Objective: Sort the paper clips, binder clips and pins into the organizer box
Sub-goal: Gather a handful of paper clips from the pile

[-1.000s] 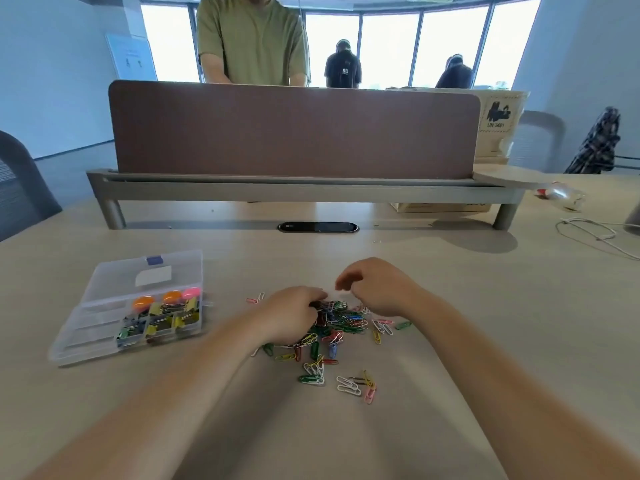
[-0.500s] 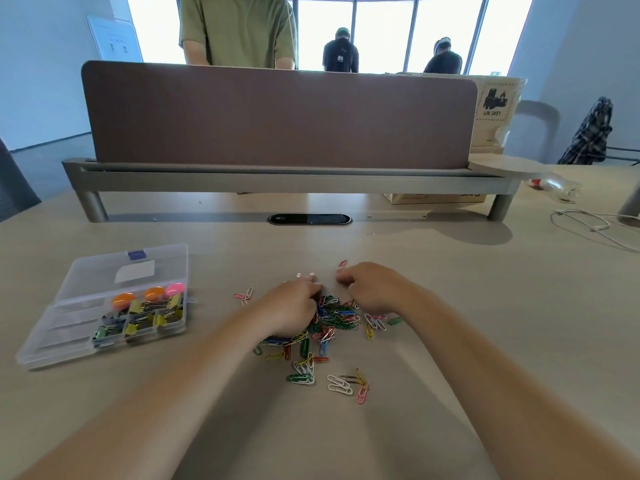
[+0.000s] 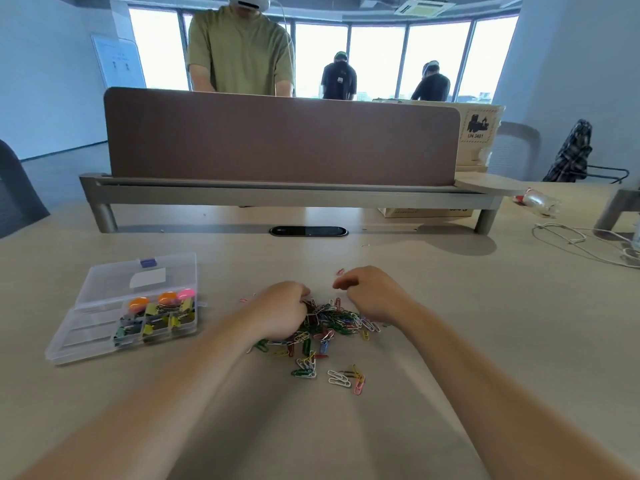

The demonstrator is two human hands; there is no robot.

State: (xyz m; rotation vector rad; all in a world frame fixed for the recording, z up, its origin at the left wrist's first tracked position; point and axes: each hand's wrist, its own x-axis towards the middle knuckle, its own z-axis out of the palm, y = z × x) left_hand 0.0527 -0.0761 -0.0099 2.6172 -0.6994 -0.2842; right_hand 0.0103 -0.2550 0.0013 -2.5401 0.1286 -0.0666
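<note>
A heap of coloured paper clips (image 3: 329,320) lies on the table in front of me. My left hand (image 3: 282,311) rests on the heap's left side with its fingers curled into the clips. My right hand (image 3: 372,294) hovers over the heap's right side, fingers curled and thumb near the forefinger; whether it holds a clip is hidden. The clear plastic organizer box (image 3: 86,336) stands open to the left, lid laid back. Its right compartments hold binder clips (image 3: 157,322) and round orange and pink pins (image 3: 162,299).
A brown divider panel (image 3: 280,140) on a grey rail crosses the table behind the heap. A person in a green shirt (image 3: 240,50) stands behind it. A white cable (image 3: 571,240) and a plastic bottle (image 3: 535,202) lie at the far right.
My hands have drawn slightly apart over the heap, the right one lifting a little. The view has tilted upward, showing more of the room.
</note>
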